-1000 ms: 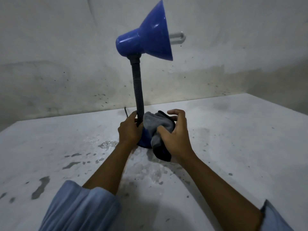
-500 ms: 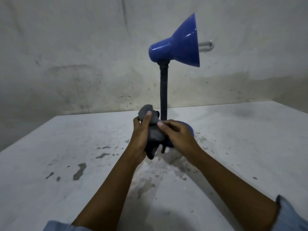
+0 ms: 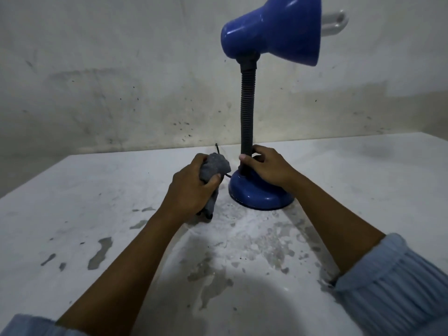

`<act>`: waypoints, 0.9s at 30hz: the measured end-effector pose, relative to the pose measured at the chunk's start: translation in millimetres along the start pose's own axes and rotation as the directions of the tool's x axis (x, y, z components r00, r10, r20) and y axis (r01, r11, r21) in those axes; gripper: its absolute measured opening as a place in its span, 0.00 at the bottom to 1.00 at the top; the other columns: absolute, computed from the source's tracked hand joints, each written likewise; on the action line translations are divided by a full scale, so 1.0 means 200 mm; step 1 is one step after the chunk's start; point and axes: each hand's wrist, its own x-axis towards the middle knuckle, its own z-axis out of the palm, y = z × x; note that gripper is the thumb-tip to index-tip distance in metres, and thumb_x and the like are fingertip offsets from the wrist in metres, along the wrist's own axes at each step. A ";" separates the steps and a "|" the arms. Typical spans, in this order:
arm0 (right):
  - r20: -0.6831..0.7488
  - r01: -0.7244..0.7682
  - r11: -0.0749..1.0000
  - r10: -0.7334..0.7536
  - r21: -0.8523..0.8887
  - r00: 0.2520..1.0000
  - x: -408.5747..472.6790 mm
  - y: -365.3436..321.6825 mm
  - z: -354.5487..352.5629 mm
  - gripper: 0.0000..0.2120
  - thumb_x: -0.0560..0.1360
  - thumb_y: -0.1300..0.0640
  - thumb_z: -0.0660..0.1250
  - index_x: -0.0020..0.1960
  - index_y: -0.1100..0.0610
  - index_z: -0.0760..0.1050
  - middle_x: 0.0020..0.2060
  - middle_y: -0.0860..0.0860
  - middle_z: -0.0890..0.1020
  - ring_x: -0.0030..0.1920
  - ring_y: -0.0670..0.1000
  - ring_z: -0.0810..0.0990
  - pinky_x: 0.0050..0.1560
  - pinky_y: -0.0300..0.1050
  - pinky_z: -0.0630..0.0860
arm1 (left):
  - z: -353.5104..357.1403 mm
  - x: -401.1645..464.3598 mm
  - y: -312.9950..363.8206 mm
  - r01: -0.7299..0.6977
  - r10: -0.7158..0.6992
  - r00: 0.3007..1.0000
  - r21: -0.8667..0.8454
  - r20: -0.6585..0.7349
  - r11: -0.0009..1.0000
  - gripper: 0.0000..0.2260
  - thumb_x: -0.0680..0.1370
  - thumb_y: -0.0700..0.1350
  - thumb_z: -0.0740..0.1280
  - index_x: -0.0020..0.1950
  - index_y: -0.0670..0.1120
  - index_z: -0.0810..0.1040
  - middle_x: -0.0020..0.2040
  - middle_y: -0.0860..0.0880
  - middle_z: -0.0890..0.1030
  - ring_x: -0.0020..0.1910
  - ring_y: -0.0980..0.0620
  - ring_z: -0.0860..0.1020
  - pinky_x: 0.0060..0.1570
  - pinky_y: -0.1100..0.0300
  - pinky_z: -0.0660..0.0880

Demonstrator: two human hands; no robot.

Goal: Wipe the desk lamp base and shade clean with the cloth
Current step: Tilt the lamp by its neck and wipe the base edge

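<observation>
My left hand (image 3: 191, 187) is closed around a bunched grey cloth (image 3: 214, 166), thumb pinned across the front of it, one tail of the soft, nubbly fabric hanging out below my fist toward the worktop (image 3: 72, 190). My right hand (image 3: 269, 167) curls around the foot of the black ribbed gooseneck (image 3: 247, 112), fingers wrapped where the corrugated tube enters the round, glossy blue plastic lamp base (image 3: 259, 196). The cloth sits just beside the base, to its left, and is not on it.

The risks, as I judge them: the lamp looks top-heavy, with the blue cone-shaped shade (image 3: 274, 32) tilted far out on a flexible neck, so a hard swipe at the base could rock or tip it if my right hand lets go. The neck may bend under a sideways pull and swing the shade off its angle. A white tubular bulb (image 3: 335, 20) pokes out past the shade's rim; a careless pass of the cloth there could knock it. A thin dark cord (image 3: 216, 147) trails behind the cloth and could snag.

The base is a smooth low dome with a flat lip, shiny enough to show highlights. The worktop is pale, matte and worn, blotched with grey patches and specks; the grey wall (image 3: 121, 81) behind is rough and stained.
</observation>
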 end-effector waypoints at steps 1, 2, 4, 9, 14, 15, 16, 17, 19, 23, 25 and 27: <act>0.005 0.005 1.000 -0.005 0.013 1.000 0.01 0.00 0.00 0.11 0.75 0.43 0.62 0.51 0.49 0.74 0.43 0.49 0.85 0.48 0.51 0.81 0.58 0.55 0.74 | -0.01 0.02 -0.01 -0.023 0.023 1.000 0.027 0.004 0.999 0.19 0.77 0.50 0.64 0.67 0.49 0.68 0.61 0.48 0.77 0.49 0.56 0.71 0.51 0.64 0.66; 0.010 0.007 1.000 -0.007 0.029 1.000 0.02 0.01 0.00 0.11 0.76 0.44 0.62 0.51 0.50 0.74 0.43 0.49 0.85 0.48 0.51 0.82 0.58 0.55 0.74 | -0.01 0.04 -0.03 -0.043 0.043 0.999 0.048 0.005 0.998 0.18 0.77 0.49 0.65 0.67 0.50 0.69 0.61 0.49 0.78 0.50 0.56 0.71 0.51 0.64 0.65; 0.005 0.020 0.997 -0.020 0.070 1.000 0.05 0.02 -0.01 0.10 0.77 0.46 0.62 0.50 0.52 0.74 0.42 0.49 0.85 0.47 0.51 0.82 0.58 0.55 0.75 | -0.03 0.08 -0.04 -0.066 0.067 0.998 0.072 -0.016 0.995 0.17 0.76 0.47 0.66 0.65 0.51 0.71 0.59 0.50 0.79 0.50 0.55 0.72 0.51 0.64 0.65; -0.013 0.005 0.963 -0.001 0.269 1.000 0.08 0.03 -0.07 0.10 0.78 0.50 0.62 0.51 0.56 0.75 0.47 0.55 0.84 0.50 0.53 0.83 0.55 0.46 0.78 | 0.01 0.15 -0.03 -0.031 0.032 0.999 0.072 -0.025 0.997 0.17 0.74 0.46 0.67 0.63 0.52 0.74 0.57 0.50 0.80 0.54 0.50 0.76 0.51 0.64 0.66; -0.054 -0.017 0.930 0.040 0.367 0.998 0.08 0.04 -0.10 0.12 0.78 0.49 0.62 0.55 0.56 0.76 0.50 0.55 0.83 0.51 0.52 0.82 0.56 0.45 0.76 | 0.12 0.15 0.05 0.029 -0.029 0.999 0.019 -0.039 0.999 0.17 0.72 0.47 0.68 0.60 0.50 0.76 0.55 0.49 0.81 0.49 0.51 0.77 0.50 0.62 0.70; -0.056 -0.020 0.932 0.043 0.362 0.998 0.08 0.03 -0.10 0.12 0.78 0.49 0.62 0.55 0.55 0.76 0.50 0.54 0.83 0.51 0.52 0.82 0.55 0.45 0.76 | 0.13 0.14 0.06 0.032 -0.031 0.998 0.019 -0.046 0.999 0.16 0.72 0.47 0.68 0.60 0.50 0.75 0.54 0.49 0.81 0.48 0.51 0.77 0.49 0.61 0.70; -0.054 -0.022 0.933 0.044 0.360 0.998 0.09 0.04 -0.10 0.12 0.78 0.49 0.62 0.55 0.55 0.75 0.50 0.54 0.83 0.50 0.51 0.82 0.54 0.44 0.76 | 0.13 0.11 0.08 0.023 -0.021 0.999 0.038 -0.051 0.999 0.16 0.73 0.48 0.68 0.60 0.49 0.75 0.52 0.50 0.81 0.46 0.52 0.76 0.48 0.61 0.70; -0.049 -0.025 0.931 0.046 0.364 0.998 0.09 0.03 -0.11 0.12 0.78 0.49 0.62 0.56 0.55 0.75 0.50 0.53 0.83 0.49 0.51 0.82 0.52 0.42 0.76 | 0.13 0.09 0.09 0.001 0.003 0.999 0.075 -0.050 0.997 0.16 0.73 0.49 0.68 0.60 0.49 0.75 0.50 0.51 0.80 0.44 0.53 0.75 0.46 0.62 0.69; -0.028 -0.038 0.926 0.053 0.375 0.998 0.09 0.03 -0.10 0.12 0.78 0.49 0.62 0.56 0.54 0.75 0.48 0.52 0.83 0.48 0.49 0.82 0.49 0.40 0.77 | 0.12 0.02 0.11 -0.070 0.075 0.997 0.162 -0.021 0.984 0.17 0.73 0.50 0.68 0.60 0.50 0.74 0.49 0.52 0.79 0.43 0.55 0.73 0.45 0.63 0.67; -0.030 -0.043 0.926 0.059 0.375 0.998 0.11 0.05 -0.08 0.11 0.77 0.48 0.63 0.53 0.54 0.76 0.48 0.54 0.83 0.50 0.53 0.82 0.57 0.49 0.77 | 0.04 -0.05 0.13 -0.195 0.173 0.976 0.191 0.129 0.962 0.19 0.71 0.51 0.70 0.61 0.52 0.75 0.53 0.52 0.81 0.45 0.54 0.76 0.47 0.61 0.72; -0.036 -0.045 0.928 0.063 0.371 0.997 0.11 0.05 -0.08 0.11 0.76 0.48 0.64 0.53 0.54 0.76 0.49 0.55 0.83 0.51 0.53 0.82 0.59 0.51 0.76 | 0.02 -0.04 0.12 -0.154 0.145 0.988 0.217 0.060 0.964 0.17 0.72 0.50 0.68 0.60 0.52 0.76 0.53 0.52 0.82 0.46 0.53 0.76 0.47 0.61 0.71; -0.041 -0.047 0.932 0.067 0.360 0.997 0.11 0.05 -0.07 0.12 0.76 0.47 0.64 0.54 0.54 0.76 0.49 0.54 0.83 0.51 0.53 0.82 0.60 0.52 0.76 | 0.02 -0.02 0.11 -0.015 0.041 0.994 0.239 -0.102 0.971 0.16 0.73 0.51 0.67 0.59 0.52 0.75 0.52 0.51 0.81 0.45 0.52 0.76 0.47 0.61 0.69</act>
